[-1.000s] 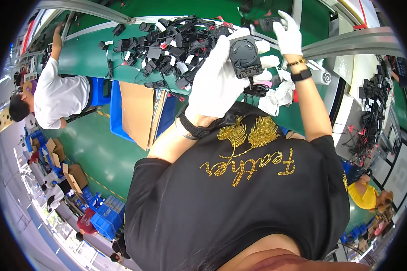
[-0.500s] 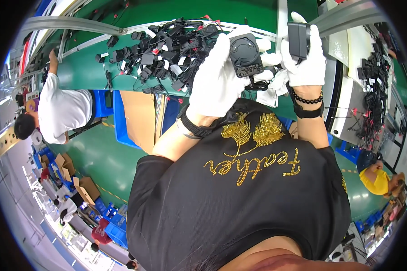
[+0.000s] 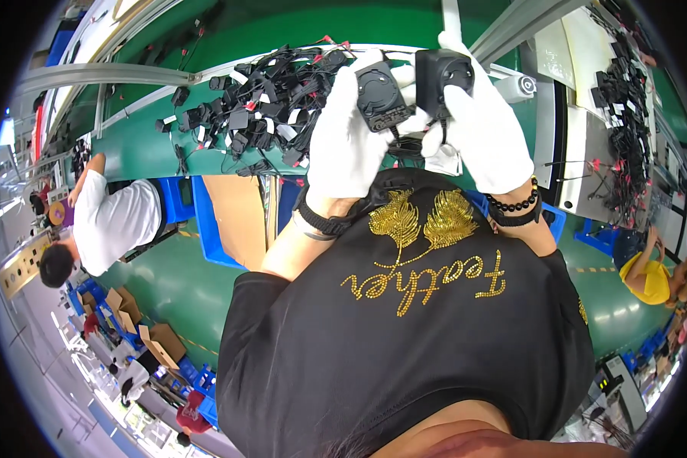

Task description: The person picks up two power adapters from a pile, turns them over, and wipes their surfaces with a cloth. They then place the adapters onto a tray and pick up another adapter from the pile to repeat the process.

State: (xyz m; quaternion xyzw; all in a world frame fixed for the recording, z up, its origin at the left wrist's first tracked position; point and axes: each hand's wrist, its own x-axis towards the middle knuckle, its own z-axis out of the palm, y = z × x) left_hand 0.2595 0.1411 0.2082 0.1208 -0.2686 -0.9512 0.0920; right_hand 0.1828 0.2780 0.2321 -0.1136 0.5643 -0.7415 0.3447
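Observation:
White gloves cover both of my hands. In my left hand [image 3: 349, 141] is a black power adapter [image 3: 379, 95], its round recessed face turned up toward me. My right hand [image 3: 487, 126] grips a second black power adapter [image 3: 433, 82], tilted so that one flat side and part of its round face show. The two adapters are close together, with a narrow gap between them. Dark cable [image 3: 410, 146] hangs below them, partly hidden by my fingers. A small white piece [image 3: 444, 162] shows under my right hand; I cannot make out what it is.
A heap of black adapters with cables [image 3: 244, 107] lies on the green bench [image 3: 130, 141] to the left. More adapters [image 3: 622, 130] lie along the right side. Metal frame bars [image 3: 114, 77] cross above the bench. A cardboard-lined blue bin [image 3: 233, 214] stands at left, near a person in white [image 3: 118, 221].
My right hand has moved left with its adapter, beside the left one, and its adapter has turned to show part of its round face. My left hand has shifted slightly left.

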